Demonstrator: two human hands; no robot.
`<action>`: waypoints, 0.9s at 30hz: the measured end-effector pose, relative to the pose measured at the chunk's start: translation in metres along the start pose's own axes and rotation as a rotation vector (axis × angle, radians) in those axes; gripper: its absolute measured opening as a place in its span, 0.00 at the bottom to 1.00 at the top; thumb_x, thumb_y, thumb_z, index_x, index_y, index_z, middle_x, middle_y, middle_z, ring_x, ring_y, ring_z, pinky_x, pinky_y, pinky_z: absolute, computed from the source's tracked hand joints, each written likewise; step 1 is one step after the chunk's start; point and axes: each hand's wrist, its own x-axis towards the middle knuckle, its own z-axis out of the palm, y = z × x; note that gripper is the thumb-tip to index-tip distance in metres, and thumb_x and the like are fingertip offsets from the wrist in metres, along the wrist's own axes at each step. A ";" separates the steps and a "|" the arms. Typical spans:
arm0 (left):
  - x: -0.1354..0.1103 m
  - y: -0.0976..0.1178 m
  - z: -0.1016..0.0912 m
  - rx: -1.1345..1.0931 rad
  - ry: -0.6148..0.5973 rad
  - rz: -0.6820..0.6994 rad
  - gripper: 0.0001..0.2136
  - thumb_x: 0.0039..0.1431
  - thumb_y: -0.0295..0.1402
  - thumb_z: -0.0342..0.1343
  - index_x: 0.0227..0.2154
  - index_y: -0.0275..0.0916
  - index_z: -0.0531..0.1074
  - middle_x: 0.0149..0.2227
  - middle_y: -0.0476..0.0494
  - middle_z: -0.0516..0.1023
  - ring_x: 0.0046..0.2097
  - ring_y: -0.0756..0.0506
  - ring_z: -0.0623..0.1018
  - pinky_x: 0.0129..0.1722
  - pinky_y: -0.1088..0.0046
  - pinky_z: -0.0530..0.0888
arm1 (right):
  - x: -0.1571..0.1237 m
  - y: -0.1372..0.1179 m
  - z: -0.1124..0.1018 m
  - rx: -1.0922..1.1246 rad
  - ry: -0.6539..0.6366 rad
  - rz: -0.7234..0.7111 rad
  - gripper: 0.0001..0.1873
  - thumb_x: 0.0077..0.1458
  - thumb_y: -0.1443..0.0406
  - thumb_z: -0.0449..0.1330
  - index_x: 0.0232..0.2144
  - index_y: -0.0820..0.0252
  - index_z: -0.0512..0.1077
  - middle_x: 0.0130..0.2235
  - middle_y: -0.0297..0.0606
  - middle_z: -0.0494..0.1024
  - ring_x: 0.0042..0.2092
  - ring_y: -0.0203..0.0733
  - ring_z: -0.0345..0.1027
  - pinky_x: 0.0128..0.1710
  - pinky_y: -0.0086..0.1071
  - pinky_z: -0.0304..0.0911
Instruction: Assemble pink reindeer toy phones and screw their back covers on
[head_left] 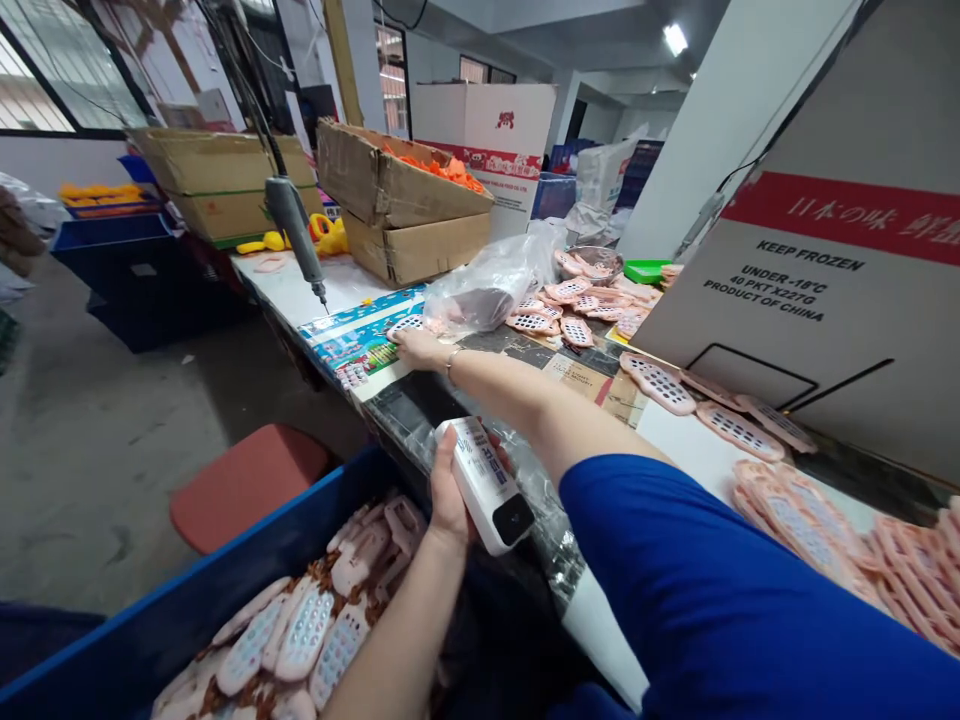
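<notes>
My left hand (448, 490) is wrapped round a white power bank (480, 475) with printed text on its side and a dark glossy panel at its near end. Across it stretches my right arm, in a blue sleeve. At the far end of the bench, my right hand (421, 348) has its fingers closed at the edge of a pink plastic shell (406, 325) with rows of holes. That shell lies over a blue printed sheet (360, 335). Beside the hand is a clear plastic bag (487, 285). A hanging electric screwdriver (296, 235) points down at the sheet.
More pink shells (577, 300) are heaped beyond the bag, and others (660, 385) lie to the right by a large white carton (817, 270). Below left, a blue bin (187, 590) holds pink pieces near a red stool (247, 485). Cardboard boxes (420, 245) stand behind.
</notes>
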 end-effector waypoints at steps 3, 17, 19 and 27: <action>0.004 -0.001 -0.001 -0.042 0.038 -0.075 0.17 0.51 0.47 0.60 0.35 0.38 0.72 0.32 0.39 0.80 0.40 0.35 0.82 0.38 0.61 0.79 | 0.028 0.001 0.007 -0.147 -0.007 -0.018 0.22 0.64 0.64 0.56 0.59 0.60 0.64 0.64 0.47 0.62 0.61 0.52 0.61 0.58 0.51 0.61; 0.009 -0.002 0.001 -0.026 0.054 -0.069 0.18 0.49 0.45 0.62 0.38 0.37 0.74 0.27 0.43 0.80 0.34 0.39 0.82 0.35 0.64 0.79 | 0.033 -0.006 -0.027 -0.425 -0.112 -0.357 0.28 0.60 0.76 0.44 0.62 0.62 0.59 0.61 0.53 0.65 0.60 0.55 0.60 0.57 0.47 0.57; 0.007 -0.001 0.004 0.000 0.062 -0.037 0.15 0.55 0.43 0.57 0.38 0.36 0.73 0.27 0.43 0.79 0.29 0.43 0.81 0.32 0.68 0.78 | 0.008 -0.005 -0.038 -0.318 -0.021 -0.382 0.31 0.60 0.76 0.44 0.65 0.64 0.54 0.61 0.54 0.63 0.60 0.53 0.60 0.56 0.43 0.60; -0.001 0.000 0.013 0.117 0.098 0.037 0.18 0.64 0.42 0.44 0.35 0.34 0.73 0.24 0.40 0.78 0.23 0.46 0.77 0.26 0.70 0.77 | -0.211 0.062 -0.072 0.266 0.369 0.160 0.35 0.48 0.72 0.60 0.59 0.65 0.60 0.50 0.46 0.73 0.54 0.46 0.66 0.58 0.40 0.63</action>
